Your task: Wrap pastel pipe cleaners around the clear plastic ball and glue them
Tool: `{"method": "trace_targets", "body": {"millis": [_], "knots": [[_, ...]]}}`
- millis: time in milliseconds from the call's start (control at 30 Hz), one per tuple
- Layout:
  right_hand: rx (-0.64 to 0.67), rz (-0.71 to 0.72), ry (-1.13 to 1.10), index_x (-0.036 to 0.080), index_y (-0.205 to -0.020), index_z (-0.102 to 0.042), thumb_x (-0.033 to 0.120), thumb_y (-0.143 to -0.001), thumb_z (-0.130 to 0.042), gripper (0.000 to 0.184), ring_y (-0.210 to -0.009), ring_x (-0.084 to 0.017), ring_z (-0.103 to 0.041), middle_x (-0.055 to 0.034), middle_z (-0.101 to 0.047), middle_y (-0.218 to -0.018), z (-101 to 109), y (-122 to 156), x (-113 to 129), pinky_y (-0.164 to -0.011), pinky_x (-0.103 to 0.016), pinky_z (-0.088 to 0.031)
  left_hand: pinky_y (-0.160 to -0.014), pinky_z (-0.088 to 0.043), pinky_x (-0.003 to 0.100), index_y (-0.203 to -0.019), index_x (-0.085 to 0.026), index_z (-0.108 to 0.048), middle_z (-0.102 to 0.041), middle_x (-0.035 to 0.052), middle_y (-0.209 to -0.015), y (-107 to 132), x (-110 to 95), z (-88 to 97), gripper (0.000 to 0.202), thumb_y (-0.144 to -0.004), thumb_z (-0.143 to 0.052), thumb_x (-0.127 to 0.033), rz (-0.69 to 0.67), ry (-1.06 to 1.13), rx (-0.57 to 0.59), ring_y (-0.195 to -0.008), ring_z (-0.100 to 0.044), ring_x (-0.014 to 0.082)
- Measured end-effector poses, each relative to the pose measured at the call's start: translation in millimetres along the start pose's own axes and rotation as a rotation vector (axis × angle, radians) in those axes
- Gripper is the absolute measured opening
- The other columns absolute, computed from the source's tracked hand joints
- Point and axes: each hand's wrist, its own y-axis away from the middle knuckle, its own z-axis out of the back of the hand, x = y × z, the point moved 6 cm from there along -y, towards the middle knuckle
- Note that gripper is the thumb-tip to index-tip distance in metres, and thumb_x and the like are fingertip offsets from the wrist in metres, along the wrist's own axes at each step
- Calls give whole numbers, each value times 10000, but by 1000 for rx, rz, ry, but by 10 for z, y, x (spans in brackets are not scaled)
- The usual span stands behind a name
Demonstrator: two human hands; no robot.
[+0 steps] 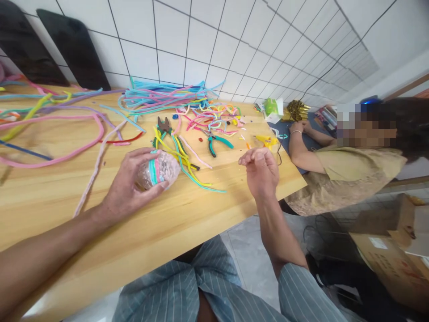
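- We hold a clear plastic bottle [170,165] tipped over sideways, its body catching the light, to the left of the teal-handled pliers [224,141] and nearer to us than they are.
- We see its rounded end facing the pliers' side.
- Around its middle we have a green band [153,171] and a pink band [157,171] side by side, the pink nearer the pliers.
- We cannot tell whether it touches the surface below.
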Motion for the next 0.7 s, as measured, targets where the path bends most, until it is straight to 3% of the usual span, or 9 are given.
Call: {"method": "trace_targets", "body": {"millis": [167, 300, 500, 700], "knots": [[16, 8, 87, 284, -836, -660, 621, -911, -900, 421, -790, -164, -622, 27, -651, -812, 12, -73, -46, -855, -353, -577, -1229, -598, 630, -1607, -353, -492, -660, 116, -1526, -6, -28, 5, 697, -995, -823, -318, 23, 31, 19, -1475, -650, 340], [6, 20, 135, 298, -865, -677, 607, -870, -930, 399, -803, -175, -645, 20, -668, -854, 1, -148, -75, -843, -369, -597, -1181, -619, 645, -1594, -346, -521, -669, 131, -1519, -26, -60, 16, 687, -984, -838, -327, 25, 27, -3, -1440, -670, 368], [68, 58, 160, 292, -858, -701, 562, -911, -896, 338, -814, -181, -646, 9, -682, -867, -147, -300, -89, -866, -388, -598, -1196, -607, 567, -1599, -349, -521, -688, 112, -1517, -34, -82, -4, 717, -963, -847, -286, 19, 53, -11, -1446, -669, 328], [56, 57, 100, 274, -711, -589, 596, -967, -817, 470, -605, -159, -516, 35, -548, -664, -201, -393, -105, -666, -361, -524, -1202, -611, 537, -1589, -306, -526, -670, 131, -1530, -29, -69, -26, 677, -983, -828, -311, 22, 51, -4, -1451, -664, 311]]}}
